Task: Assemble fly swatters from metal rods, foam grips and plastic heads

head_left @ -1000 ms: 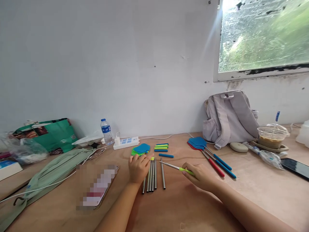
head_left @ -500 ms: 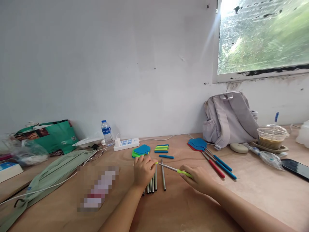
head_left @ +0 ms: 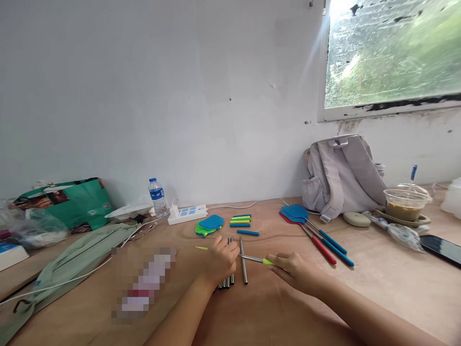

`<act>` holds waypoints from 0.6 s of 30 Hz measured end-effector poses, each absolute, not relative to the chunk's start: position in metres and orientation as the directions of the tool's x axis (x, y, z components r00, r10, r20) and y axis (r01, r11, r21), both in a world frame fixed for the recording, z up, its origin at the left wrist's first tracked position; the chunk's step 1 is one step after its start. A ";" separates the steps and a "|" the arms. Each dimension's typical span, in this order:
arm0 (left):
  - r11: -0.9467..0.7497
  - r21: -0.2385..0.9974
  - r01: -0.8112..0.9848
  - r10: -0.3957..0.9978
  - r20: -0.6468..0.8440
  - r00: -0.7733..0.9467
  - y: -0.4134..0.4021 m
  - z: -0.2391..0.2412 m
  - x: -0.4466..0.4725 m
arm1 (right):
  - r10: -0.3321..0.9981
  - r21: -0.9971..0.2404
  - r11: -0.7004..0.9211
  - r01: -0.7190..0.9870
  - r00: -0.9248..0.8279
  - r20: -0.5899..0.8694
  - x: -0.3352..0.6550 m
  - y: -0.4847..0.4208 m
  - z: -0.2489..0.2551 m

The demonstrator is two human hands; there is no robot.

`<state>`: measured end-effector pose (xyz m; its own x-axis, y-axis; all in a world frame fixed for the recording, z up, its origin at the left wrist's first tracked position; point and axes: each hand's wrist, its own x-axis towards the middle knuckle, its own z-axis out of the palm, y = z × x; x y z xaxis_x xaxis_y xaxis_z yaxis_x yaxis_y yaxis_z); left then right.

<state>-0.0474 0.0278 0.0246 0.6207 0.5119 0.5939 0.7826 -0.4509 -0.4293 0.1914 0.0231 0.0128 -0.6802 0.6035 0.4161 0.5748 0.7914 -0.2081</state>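
Note:
My left hand (head_left: 221, 259) is wrapped round a metal rod (head_left: 251, 258). A thin yellow-green piece (head_left: 201, 248) sticks out past its far side. At the rod's other end, my right hand (head_left: 291, 269) grips the yellow-green handle sleeve (head_left: 267, 262), mostly hidden by the fingers. Under and beside my left hand lie several metal tubes (head_left: 232, 276), with one tube (head_left: 244, 266) set apart to the right. Beyond the hands are stacked blue and green swatter heads (head_left: 212, 222), several blue and yellow-green sleeves (head_left: 240, 221) and one separate blue sleeve (head_left: 248, 233).
Blue and red fly swatters (head_left: 322, 240) lie to the right. Behind them stands a grey backpack (head_left: 342, 178), near a drink cup (head_left: 403, 206) and a phone (head_left: 442, 250). A power strip (head_left: 187, 215), a water bottle (head_left: 157, 197) and a green bag (head_left: 79, 204) are at left.
My left hand has shifted slightly right and nearer along the rod, and the yellow-green piece now shows to its left. My right hand keeps its hold on the sleeve, slightly lower.

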 end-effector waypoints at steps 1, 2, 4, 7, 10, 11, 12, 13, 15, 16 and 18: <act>-0.458 -0.431 0.778 0.518 0.581 0.627 0.028 0.025 -0.047 | 0.603 -0.213 0.792 0.572 -0.680 0.416 0.190 0.022 0.013; -0.464 -0.435 0.771 0.520 0.571 0.635 0.028 0.025 -0.047 | 0.602 -0.218 0.794 0.568 -0.682 0.416 0.190 0.021 0.013; -0.468 -0.456 0.757 0.506 0.564 0.653 0.028 0.027 -0.048 | 0.597 -0.220 0.798 0.560 -0.687 0.415 0.189 0.021 0.013; -0.470 -0.498 0.729 0.462 0.565 0.684 0.027 0.030 -0.049 | 0.592 -0.221 0.801 0.556 -0.687 0.421 0.189 0.020 0.013; -0.478 -0.519 0.708 0.407 0.583 0.703 0.026 0.033 -0.049 | 0.582 -0.219 0.808 0.547 -0.682 0.442 0.188 0.017 0.013; -0.483 -0.524 0.702 0.391 0.588 0.708 0.025 0.034 -0.049 | 0.581 -0.221 0.808 0.546 -0.680 0.447 0.187 0.016 0.012; -0.486 -0.530 0.695 0.377 0.590 0.714 0.024 0.036 -0.049 | 0.585 -0.227 0.806 0.547 -0.673 0.453 0.186 0.015 0.012; -0.486 -0.535 0.691 0.369 0.591 0.717 0.023 0.039 -0.049 | 0.591 -0.238 0.801 0.549 -0.663 0.459 0.184 0.013 0.012; -0.477 -0.546 0.689 0.361 0.593 0.720 0.020 0.045 -0.048 | 0.605 -0.277 0.792 0.545 -0.637 0.478 0.178 0.009 0.011; -0.462 -0.550 0.696 0.356 0.604 0.713 0.018 0.048 -0.049 | 0.614 -0.301 0.786 0.540 -0.619 0.491 0.175 0.007 0.011; -0.394 -0.553 0.734 0.315 0.669 0.673 0.013 0.054 -0.052 | 0.643 -0.347 0.762 0.547 -0.578 0.503 0.168 0.005 0.011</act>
<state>-0.0520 0.0127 0.0544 0.6734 0.3153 0.6687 0.7339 -0.3941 -0.5532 0.1682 0.0047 0.0110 -0.5778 0.6429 0.5028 0.5465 0.7623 -0.3466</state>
